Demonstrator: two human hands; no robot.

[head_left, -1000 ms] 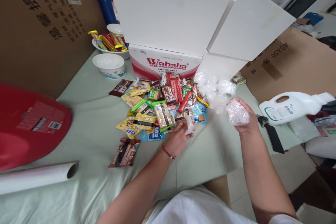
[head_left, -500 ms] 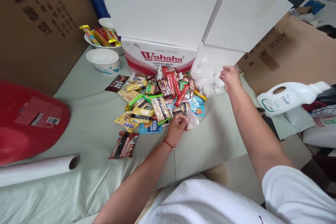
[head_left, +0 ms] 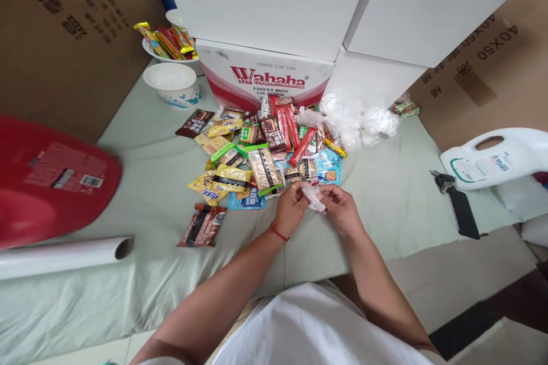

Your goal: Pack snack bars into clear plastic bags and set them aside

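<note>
Between my two hands is a small, crumpled, clear plastic bag (head_left: 314, 198). My left hand (head_left: 292, 208) pinches its left end, and a red cord circles that wrist. At the bag's right end my right hand (head_left: 341, 209) grips it with bent fingers. Just beyond the hands lies a heap of wrapped snacks (head_left: 262, 165) in yellow, red, brown, green and blue packaging. More clear plastic bags (head_left: 349, 114) are bunched behind the heap on the right. One brown snack packet (head_left: 202, 226) rests apart, to the left of my left hand.
A white bowl (head_left: 171, 81) and a bowl of snack sticks (head_left: 165, 48) stand at back left. The Wahaha box (head_left: 268, 77) closes off the back. At left are a red object (head_left: 55, 182) and a white tube (head_left: 64, 256); at right, a white jug (head_left: 496, 157) and black-handled pliers (head_left: 460, 208).
My right hand has come from the bunched plastic bags at the back right to my left hand, and now holds the small bag too. The view has shifted slightly.
</note>
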